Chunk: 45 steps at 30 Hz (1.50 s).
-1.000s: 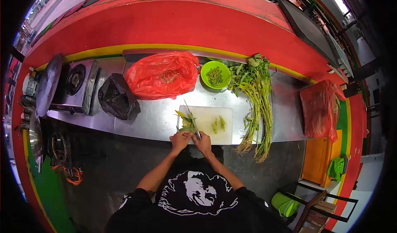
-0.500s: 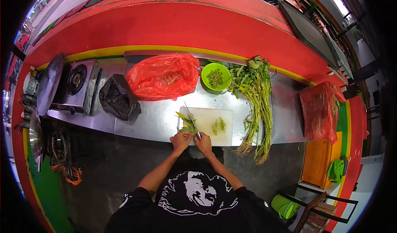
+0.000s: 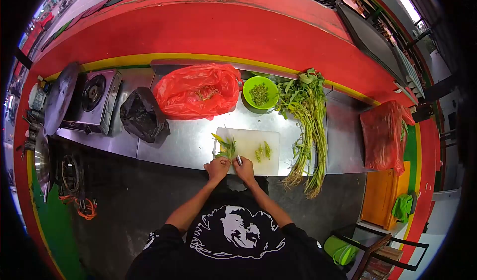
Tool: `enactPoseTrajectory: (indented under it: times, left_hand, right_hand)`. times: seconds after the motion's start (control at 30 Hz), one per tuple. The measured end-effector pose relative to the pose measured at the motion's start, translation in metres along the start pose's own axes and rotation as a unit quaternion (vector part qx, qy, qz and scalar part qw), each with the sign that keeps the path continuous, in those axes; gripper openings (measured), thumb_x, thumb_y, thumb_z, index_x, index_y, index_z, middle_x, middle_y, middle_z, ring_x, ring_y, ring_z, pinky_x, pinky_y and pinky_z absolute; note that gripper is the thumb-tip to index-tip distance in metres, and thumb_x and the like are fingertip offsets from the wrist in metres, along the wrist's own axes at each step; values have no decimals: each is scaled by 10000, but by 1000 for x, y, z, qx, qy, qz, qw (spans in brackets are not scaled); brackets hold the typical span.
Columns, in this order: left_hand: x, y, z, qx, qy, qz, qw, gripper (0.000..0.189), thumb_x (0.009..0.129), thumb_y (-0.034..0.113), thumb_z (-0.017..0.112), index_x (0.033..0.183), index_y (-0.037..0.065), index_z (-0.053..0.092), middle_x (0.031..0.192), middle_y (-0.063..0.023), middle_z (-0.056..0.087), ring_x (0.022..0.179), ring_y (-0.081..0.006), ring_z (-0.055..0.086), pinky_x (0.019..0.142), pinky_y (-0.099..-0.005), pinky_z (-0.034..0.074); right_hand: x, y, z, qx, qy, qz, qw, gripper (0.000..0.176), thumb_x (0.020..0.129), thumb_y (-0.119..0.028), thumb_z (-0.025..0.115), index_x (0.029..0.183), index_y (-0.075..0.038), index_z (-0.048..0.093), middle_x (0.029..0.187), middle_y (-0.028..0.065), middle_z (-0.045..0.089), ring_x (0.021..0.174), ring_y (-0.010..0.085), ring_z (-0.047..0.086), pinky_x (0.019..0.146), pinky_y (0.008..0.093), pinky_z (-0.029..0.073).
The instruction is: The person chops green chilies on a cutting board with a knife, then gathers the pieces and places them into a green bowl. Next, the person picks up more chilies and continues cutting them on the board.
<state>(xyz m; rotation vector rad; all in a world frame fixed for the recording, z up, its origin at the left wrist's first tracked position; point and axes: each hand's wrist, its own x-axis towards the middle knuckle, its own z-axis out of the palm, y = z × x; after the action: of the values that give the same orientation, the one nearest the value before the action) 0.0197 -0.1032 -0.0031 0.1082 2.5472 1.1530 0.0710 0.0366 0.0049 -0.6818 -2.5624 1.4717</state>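
Observation:
My left hand (image 3: 217, 168) is closed around the base of a leafy green stem (image 3: 226, 147) at the near left edge of the white cutting board (image 3: 248, 135). Close beside it, my right hand (image 3: 244, 170) grips a knife (image 3: 239, 160); its handle shows, while the blade is hard to make out against the leaves and board. The two hands almost touch. Small piles of cut green pieces (image 3: 259, 154) lie on the board, right of the leaves. Behind the board stands a lime-green bowl (image 3: 261, 107) with chopped greens inside.
A red plastic bag (image 3: 184, 98) and a black plastic bag (image 3: 141, 116) sit on the steel counter (image 3: 186, 141) to the left, beyond them a gas stove (image 3: 92, 101). Long rooted greens (image 3: 315, 126) lie to the right, overhanging the counter edge. Another red bag (image 3: 382, 136) is farther right.
The knife has turned in my right hand, so its blade no longer shows plainly across the leaves. The leaves have shifted slightly; my left hand stays in nearly the same place.

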Motion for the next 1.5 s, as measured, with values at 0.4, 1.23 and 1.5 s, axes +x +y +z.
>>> enactPoseTrajectory:
  times: [0.4,1.23,1.5]
  left_hand:
    - [1,-2,3,14,10,-7,1000,246,823,412,767,923,191,806,797,2,772,768,-171,736,808,-432,419]
    - [0,15,9,36,41,14,998,190,827,322,698,839,155,788,759,-29,756,739,-246,723,811,-453,366]
    - [9,35,18,-2,-30,-115,993,282,810,408,708,951,195,827,914,-51,792,879,-278,754,858,-428,543]
  right_hand:
    - [-12,1,-4,28,-2,11,1000,262,922,-252,678,922,7,718,707,204,675,627,332,677,622,435,512]
    - [-23,24,6,127,-11,56,990,183,953,-107,660,1059,14,748,736,-6,630,667,71,539,617,270,458]
    - [-29,15,-11,166,39,58,984,223,936,-190,737,1033,10,718,672,-39,575,580,52,477,527,256,394]
